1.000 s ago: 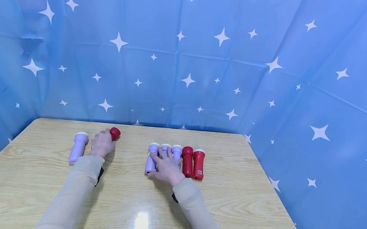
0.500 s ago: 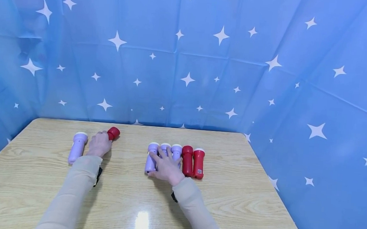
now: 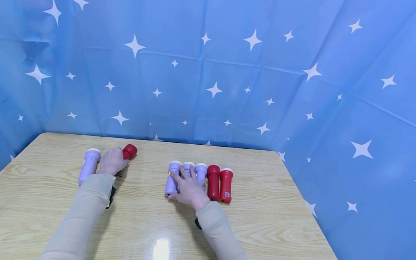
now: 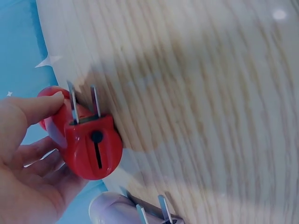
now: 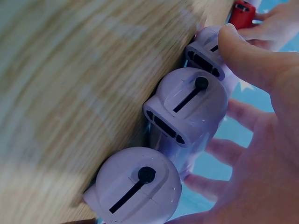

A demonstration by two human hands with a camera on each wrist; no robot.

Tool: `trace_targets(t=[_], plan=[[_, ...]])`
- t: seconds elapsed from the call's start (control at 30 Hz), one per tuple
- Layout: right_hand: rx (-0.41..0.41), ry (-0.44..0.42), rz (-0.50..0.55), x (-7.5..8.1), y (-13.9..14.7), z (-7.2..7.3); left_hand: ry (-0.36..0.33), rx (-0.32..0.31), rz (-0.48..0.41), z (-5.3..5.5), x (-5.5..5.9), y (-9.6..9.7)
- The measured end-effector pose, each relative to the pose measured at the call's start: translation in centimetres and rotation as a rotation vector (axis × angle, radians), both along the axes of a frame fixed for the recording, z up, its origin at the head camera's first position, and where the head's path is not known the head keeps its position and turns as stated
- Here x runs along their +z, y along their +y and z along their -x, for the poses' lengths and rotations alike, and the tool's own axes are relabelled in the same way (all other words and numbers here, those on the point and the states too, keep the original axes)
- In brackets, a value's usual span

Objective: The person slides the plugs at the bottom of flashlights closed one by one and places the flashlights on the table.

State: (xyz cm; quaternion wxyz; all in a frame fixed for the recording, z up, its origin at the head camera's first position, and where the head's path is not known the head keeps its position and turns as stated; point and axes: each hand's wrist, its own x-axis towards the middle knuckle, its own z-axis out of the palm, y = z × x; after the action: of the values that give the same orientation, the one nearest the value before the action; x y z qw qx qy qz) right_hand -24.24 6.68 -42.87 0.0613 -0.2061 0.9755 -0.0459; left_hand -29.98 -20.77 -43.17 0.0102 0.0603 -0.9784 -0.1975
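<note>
On the table's left part, my left hand [image 3: 112, 161] grips a red flashlight [image 3: 130, 151] by its body, the head pointing away. In the left wrist view two metal plug prongs [image 4: 96, 101] stick out of the red flashlight's end [image 4: 93, 149], with thumb and fingers around its side. A lilac flashlight [image 3: 88, 166] lies just left of this hand, its prongs [image 4: 163, 207] also out. My right hand [image 3: 191, 191] rests with spread fingers over three lilac flashlights [image 3: 171, 184] lying side by side. From the right wrist view, their end slots [image 5: 163, 126] show no raised prongs.
Two red flashlights, a darker one [image 3: 213, 182] and a brighter one with a white rim [image 3: 226, 185], lie right of the lilac row. The wooden table [image 3: 277, 231] ends at a blue star-patterned curtain [image 3: 212, 74] behind and at the sides.
My left hand has shifted slightly left and turned a little on the red flashlight; small dark parts now show beside its fingers. My right hand stays in place over the lilac flashlights.
</note>
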Motion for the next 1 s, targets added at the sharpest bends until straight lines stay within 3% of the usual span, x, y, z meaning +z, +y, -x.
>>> trace_targets(t=[0.2, 0.57, 1.0], plan=[[0.003, 0.013, 0.018, 0.1, 0.0, -0.1, -0.009, 0.005, 0.000, -0.2, 0.4, 0.0], [-0.004, 0.019, 0.003, -0.1, 0.1, -0.1, 0.040, -0.039, 0.039, -0.9, -0.2, 0.1], [-0.009, 0.023, 0.024, -0.3, 0.2, -0.2, -0.017, -0.024, -0.016, -2.0, -0.1, 0.6]])
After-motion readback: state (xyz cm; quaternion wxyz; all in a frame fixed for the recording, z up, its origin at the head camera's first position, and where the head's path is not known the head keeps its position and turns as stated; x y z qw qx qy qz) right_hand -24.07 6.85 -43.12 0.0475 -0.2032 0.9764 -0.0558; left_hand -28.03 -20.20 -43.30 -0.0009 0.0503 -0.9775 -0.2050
